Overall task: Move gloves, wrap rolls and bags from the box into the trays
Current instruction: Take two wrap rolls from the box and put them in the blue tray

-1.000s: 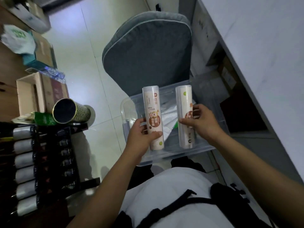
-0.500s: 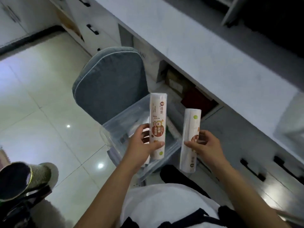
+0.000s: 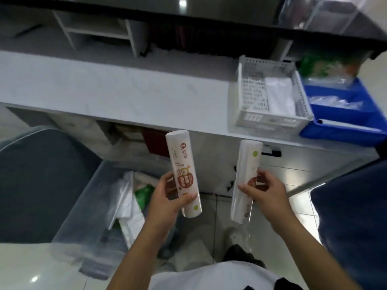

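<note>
A person turns from the clear plastic box (image 3: 88,208) toward the worktop (image 3: 117,101), a wrap roll in each hand. A second ago both rolls hung directly over the box on the grey chair (image 3: 41,181); now the box sits low and to the left, and the rolls are clear of it, held upright in front of the worktop's edge. The left hand (image 3: 167,201) is closed round the lower half of the left wrap roll (image 3: 183,172), thumb across its printed label; the right hand (image 3: 263,191) pinches the right wrap roll (image 3: 247,181) at about its middle, fingers wrapped behind it. The two hands are apart, with open floor showing between them. With the turn the trays have come into view at the right end of the worktop: a white lattice tray (image 3: 272,120) holding a flat white packet (image 3: 280,97), and just beside it, touching or nearly so, a blue tray (image 3: 339,130) with clear plastic bags (image 3: 326,101) in it. Both rolls are out of the box but not yet in a tray, and the trays lie up and to the right of the hands, so a reach across seems to be what remains for this pair. Which tray is meant for rolls cannot be told from here. White bags and a green packet (image 3: 144,193) are left in the box, so more trips look likely.
</note>
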